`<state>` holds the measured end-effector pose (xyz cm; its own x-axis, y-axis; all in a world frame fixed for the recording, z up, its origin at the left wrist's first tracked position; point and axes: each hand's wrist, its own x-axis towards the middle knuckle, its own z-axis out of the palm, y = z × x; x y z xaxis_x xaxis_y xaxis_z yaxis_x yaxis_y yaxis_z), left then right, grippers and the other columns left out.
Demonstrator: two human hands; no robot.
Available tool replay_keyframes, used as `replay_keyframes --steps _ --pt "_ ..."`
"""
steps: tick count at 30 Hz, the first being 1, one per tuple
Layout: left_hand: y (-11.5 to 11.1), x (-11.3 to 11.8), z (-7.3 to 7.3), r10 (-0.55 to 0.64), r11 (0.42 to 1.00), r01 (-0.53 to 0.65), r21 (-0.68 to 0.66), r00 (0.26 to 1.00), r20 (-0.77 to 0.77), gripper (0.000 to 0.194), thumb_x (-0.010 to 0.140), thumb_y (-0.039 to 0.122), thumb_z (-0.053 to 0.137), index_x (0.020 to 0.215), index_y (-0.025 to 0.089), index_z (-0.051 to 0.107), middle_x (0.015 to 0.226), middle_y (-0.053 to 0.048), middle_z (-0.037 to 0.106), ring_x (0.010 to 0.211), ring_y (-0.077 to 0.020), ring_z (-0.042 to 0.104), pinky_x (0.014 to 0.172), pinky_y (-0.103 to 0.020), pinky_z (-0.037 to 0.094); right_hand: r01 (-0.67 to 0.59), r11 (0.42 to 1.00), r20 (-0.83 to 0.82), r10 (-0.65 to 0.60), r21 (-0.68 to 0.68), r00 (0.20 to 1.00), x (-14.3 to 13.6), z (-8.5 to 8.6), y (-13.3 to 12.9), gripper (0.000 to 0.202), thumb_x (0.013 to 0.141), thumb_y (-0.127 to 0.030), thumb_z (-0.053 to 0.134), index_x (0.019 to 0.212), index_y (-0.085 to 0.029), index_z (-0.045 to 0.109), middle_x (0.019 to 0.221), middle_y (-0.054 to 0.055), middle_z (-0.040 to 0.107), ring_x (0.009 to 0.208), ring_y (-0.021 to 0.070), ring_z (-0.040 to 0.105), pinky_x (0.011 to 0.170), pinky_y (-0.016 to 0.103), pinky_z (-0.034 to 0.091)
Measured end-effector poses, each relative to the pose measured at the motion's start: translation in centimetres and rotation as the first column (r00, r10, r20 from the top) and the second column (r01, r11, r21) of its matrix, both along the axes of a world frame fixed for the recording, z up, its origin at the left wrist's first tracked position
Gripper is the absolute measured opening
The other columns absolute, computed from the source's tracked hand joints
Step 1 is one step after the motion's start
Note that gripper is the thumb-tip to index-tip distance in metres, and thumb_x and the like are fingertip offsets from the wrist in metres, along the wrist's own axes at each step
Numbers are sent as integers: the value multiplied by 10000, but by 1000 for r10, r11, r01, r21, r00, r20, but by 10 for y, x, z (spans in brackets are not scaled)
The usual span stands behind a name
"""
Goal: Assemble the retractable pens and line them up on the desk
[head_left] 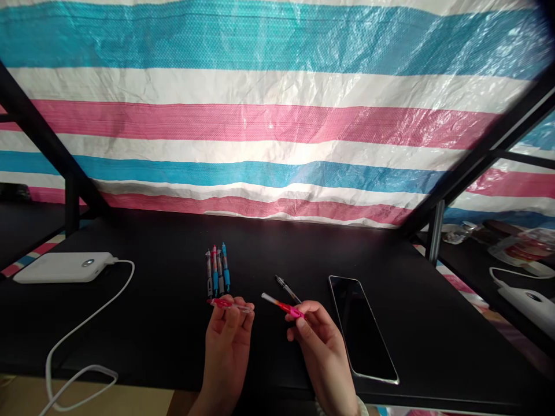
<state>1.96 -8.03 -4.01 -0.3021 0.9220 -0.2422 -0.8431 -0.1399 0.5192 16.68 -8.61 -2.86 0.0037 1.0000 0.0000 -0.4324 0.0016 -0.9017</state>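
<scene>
My left hand point(229, 341) pinches a clear pen barrel with a red grip point(229, 305), held nearly level between thumb and fingers. In my right hand point(319, 341) is a pink pen part with a red ink refill point(281, 304) sticking out of it, its pale end aimed at the left hand. The two pieces are apart. Just beyond the right hand a dark pen point(287, 287) lies slanted, its near end hidden by the fingers. Several pens point(220, 271) with blue, grey and red parts lie side by side beyond the left hand.
A phone point(363, 329) lies dark-screened right of my right hand on the black tabletop point(173, 329). At the left, a white power bank point(63, 267) trails a white cable point(87, 323). A striped plastic sheet point(277, 124) hangs behind, between black frame bars point(47, 136).
</scene>
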Motion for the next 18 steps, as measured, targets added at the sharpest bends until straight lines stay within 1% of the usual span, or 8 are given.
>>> replay_keyframes --steps 2,5,11,14,18 --pt "0 0 0 -5 1000 5 21 1000 -4 228 692 238 836 857 190 686 844 9 658 768 -109 650 775 -237 571 -8 1000 -7 8 -3 1000 1 0 0 135 872 -318 694 928 -208 641 851 25 599 745 141 529 720 262 458" --pt "-1 -1 -2 -14 999 14 51 1000 -12 193 725 239 811 858 192 680 861 7 648 789 -108 638 782 -238 565 6 1000 -2 -6 -10 1000 1 -1 -1 137 873 -317 690 935 -207 637 853 19 591 765 147 534 757 271 442" --pt "0 0 -4 29 999 -29 15 1000 11 231 686 237 839 836 183 672 875 -6 643 827 -121 629 791 -243 560 24 999 -9 -24 -22 1000 1 -3 -1 147 865 -325 691 922 -205 629 816 15 587 775 156 530 761 272 437" --pt "0 2 -3 52 999 -52 3 999 -3 259 671 243 850 848 186 670 879 -7 639 832 -123 624 799 -244 557 46 999 -2 -46 -27 999 2 -4 -2 159 859 -335 695 926 -205 632 823 19 589 777 162 539 766 283 443" --pt "-1 3 -3 61 998 -62 0 997 -39 243 691 258 837 849 192 665 885 -2 633 844 -123 623 834 -258 553 55 998 39 -54 -31 998 1 -3 -3 171 842 -344 711 905 -206 632 815 18 584 774 164 547 752 279 446"
